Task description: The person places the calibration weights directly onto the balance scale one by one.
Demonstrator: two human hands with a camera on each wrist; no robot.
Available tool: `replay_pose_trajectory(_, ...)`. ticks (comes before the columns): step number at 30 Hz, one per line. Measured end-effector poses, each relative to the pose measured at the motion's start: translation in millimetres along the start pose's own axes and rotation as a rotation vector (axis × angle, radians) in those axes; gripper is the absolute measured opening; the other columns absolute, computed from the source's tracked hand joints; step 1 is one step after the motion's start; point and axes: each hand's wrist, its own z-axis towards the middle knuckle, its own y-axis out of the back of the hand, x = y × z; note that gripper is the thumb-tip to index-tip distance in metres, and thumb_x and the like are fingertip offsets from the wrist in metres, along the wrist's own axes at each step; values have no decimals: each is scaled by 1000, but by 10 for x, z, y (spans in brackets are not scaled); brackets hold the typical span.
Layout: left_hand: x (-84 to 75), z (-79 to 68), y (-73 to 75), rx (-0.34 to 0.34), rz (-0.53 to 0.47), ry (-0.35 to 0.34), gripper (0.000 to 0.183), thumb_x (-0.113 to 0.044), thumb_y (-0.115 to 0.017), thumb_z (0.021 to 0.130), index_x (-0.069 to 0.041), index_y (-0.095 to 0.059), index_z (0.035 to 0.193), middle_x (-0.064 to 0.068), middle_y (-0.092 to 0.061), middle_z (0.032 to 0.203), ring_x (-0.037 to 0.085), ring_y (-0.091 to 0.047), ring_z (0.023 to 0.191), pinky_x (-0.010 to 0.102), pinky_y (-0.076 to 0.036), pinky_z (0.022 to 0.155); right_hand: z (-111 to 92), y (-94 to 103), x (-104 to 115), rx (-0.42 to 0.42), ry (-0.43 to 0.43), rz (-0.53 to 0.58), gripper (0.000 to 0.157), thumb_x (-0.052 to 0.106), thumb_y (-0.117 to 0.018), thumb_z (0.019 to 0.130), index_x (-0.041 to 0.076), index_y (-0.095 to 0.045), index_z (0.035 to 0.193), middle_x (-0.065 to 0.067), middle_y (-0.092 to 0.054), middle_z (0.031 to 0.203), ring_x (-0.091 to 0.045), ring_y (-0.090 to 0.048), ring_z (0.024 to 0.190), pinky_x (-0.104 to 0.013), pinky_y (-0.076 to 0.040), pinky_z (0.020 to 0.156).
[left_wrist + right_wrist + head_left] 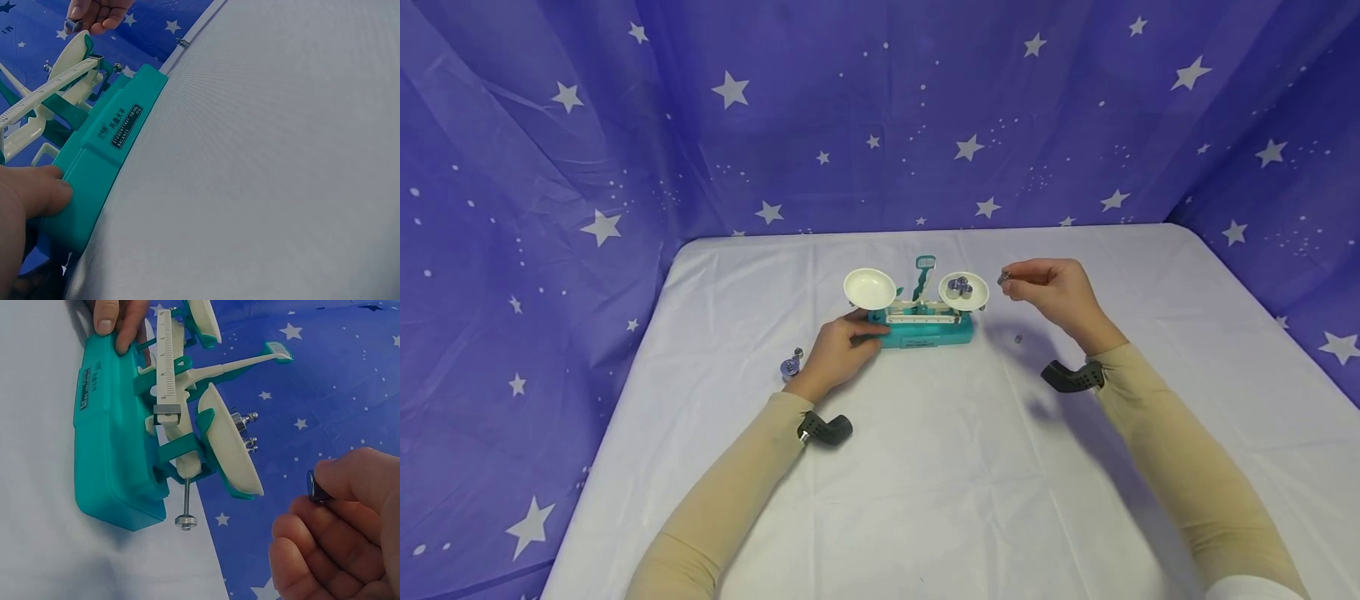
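Note:
A teal balance scale (925, 333) with two white pans stands on the table. My left hand (841, 348) grips its base at the left end, thumb (57, 195) on the front. Between thumb and forefinger my right hand (1054, 292) pinches a small metal weight (316, 487), held up just right of the right pan (978, 301). Several silver weights (957, 288) sit in that pan, while the left pan (869, 288) holds nothing. Seen from the right wrist, the adjusting nut (185, 521) sticks out from the beam's end, and the slider (167, 414) sits on the ruled beam.
Beside my left wrist, metal weights (789, 367) stand on the white tablecloth (925, 483). One tiny weight (1018, 339) lies below my right hand. Black wrist mounts (827, 430) jut from both sleeves. A purple star-patterned curtain (850, 100) hangs behind and at the sides.

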Motion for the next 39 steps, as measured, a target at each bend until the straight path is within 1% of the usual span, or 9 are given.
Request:
replay_pose_trajectory(3,7,-2,6,-3,8,-2,24,-10,-69,87,-7,-80,109,21,-58,146,34,-51,143,46,-39,122,38,-24,28,-18,1,-9,33,13,-73,91,-5,-72,118,24,-73,87,6,-71,78,-12,-57,78)
replay_pose_trajectory(6,12,-7,10,0,7,5,24,-10,-69,87,-7,-80,109,20,-58,147,33,-51,143,46,-38,122,75,-56,54,-33,0,-33,29,11,-73,90,-4,-74,115,18,-76,88,5,-70,77,-13,-57,75)
replay_pose_trajectory(10,19,-8,14,3,-3,14,24,-9,-69,88,-7,-80,109,20,-58,147,33,-50,144,45,-37,123,123,-90,71,-27,20,-106,29,15,-75,90,-2,-75,114,1,-80,98,9,-68,79,-12,-56,73)
replay_pose_trajectory(13,29,-5,9,5,-13,16,24,-9,-69,88,-7,-80,109,19,-59,146,33,-50,144,44,-36,124,154,-115,71,-17,36,-148,30,17,-76,90,0,-76,114,-14,-79,107,11,-65,80,-11,-54,72)
replay_pose_trajectory(16,36,-1,-1,7,-13,16,24,-9,-68,88,-7,-80,109,20,-59,146,33,-50,144,44,-37,124,180,-139,63,-13,45,-163,30,16,-76,89,0,-76,114,-22,-76,111,12,-64,79,-10,-54,71)
replay_pose_trajectory(19,29,0,-7,8,-9,18,25,-10,-68,87,-7,-80,109,20,-58,147,33,-49,144,45,-37,123,200,-160,47,-11,51,-171,28,14,-75,89,0,-76,114,-24,-75,112,11,-64,78,-10,-54,71)
replay_pose_trajectory(24,3,-3,-1,10,-7,19,25,-10,-68,87,-7,-80,109,21,-58,147,34,-49,144,46,-37,123,213,-177,32,-6,55,-192,27,14,-74,90,0,-76,113,-24,-75,112,11,-63,78,-9,-53,69)
replay_pose_trajectory(31,6,11,-3,24,3,36,25,-10,-67,89,-8,-80,110,19,-56,148,31,-49,145,44,-36,124,218,-201,29,-8,62,-222,27,13,-73,90,0,-76,113,-24,-76,110,12,-61,76,-9,-53,68)
replay_pose_trajectory(39,14,13,-3,11,24,19,26,-13,-67,88,-9,-80,110,20,-58,146,32,-50,144,46,-38,122,239,-249,29,-8,96,-232,25,11,-73,89,-1,-77,111,-24,-77,106,12,-61,73,-9,-52,65)
